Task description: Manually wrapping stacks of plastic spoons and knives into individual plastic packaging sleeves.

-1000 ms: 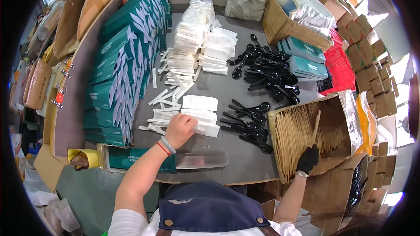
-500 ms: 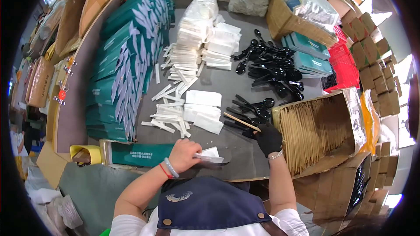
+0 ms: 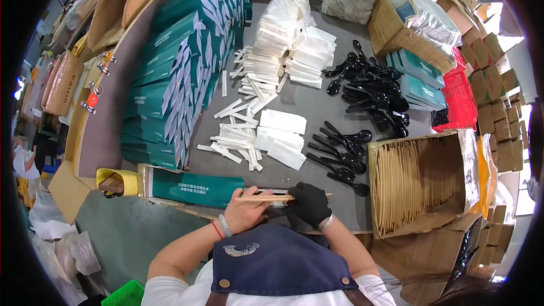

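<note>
A pair of wooden chopsticks (image 3: 272,197) lies level across the near edge of the table (image 3: 306,105), held at both ends: the bare left hand (image 3: 247,211) pinches them from below near their left end, fingers closed on the sticks, and the black-gloved right hand (image 3: 309,204) is clenched around their right part, the tips poking out past the glove. Just beside the left hand, along the same near edge, lies a green sleeve (image 3: 195,188) on its side, its open end toward the chopsticks; they are at its mouth but not, as far as can be seen, inside it yet. By that reading the packing of this set is at an early step: sticks picked, sleeve laid out, spoon and paper still to go in. Beyond the hands, white packets (image 3: 280,136) and a scatter of white strips (image 3: 235,141) lie mid-table, with black spoons (image 3: 340,153) just to their right and a larger heap of spoons (image 3: 371,88) toward the far right. At the right edge an open carton (image 3: 422,178) is full of chopsticks. Along the left edge a long row of green sleeves (image 3: 175,79) stands stacked, many still waiting. A yellow tape roll (image 3: 116,181) sits at the near left corner.
</note>
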